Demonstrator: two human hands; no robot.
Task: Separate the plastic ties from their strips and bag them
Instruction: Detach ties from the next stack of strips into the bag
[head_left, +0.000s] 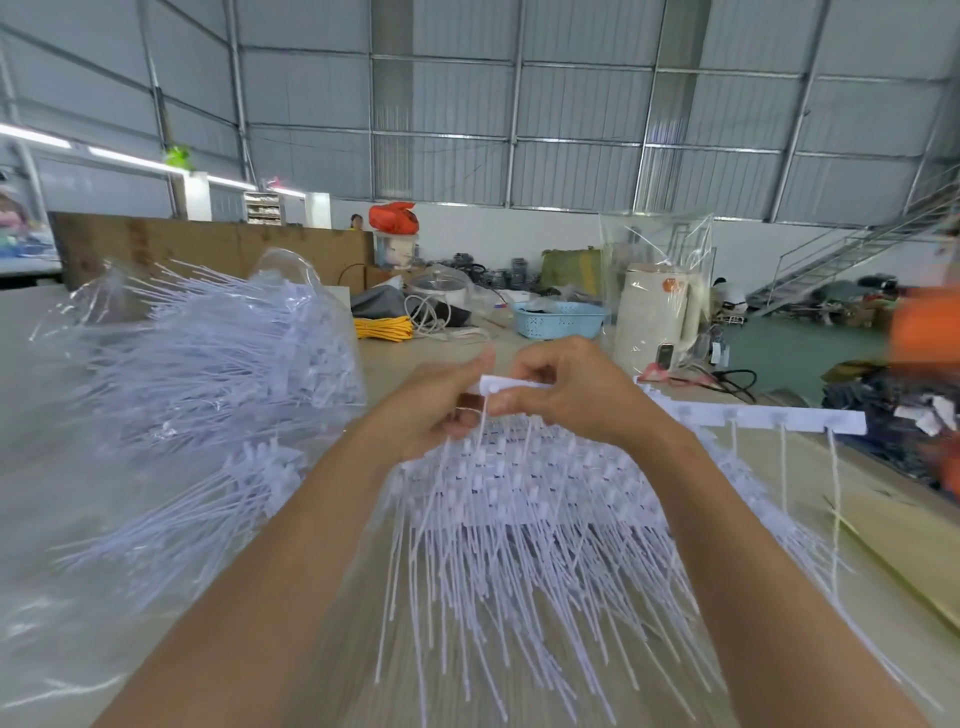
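Loose white plastic ties (519, 545) lie heaped on the pale worktop (62, 467) at its near edge, between the person's forearms. Above the heap, the left hand (436, 410) pinches one thin tie, and the right hand (566, 387) grips the long white plastic strip (753, 415), which runs off towards the right edge with a few ties hanging. At the left side, a clear plastic bag (208, 343) holds more ties.
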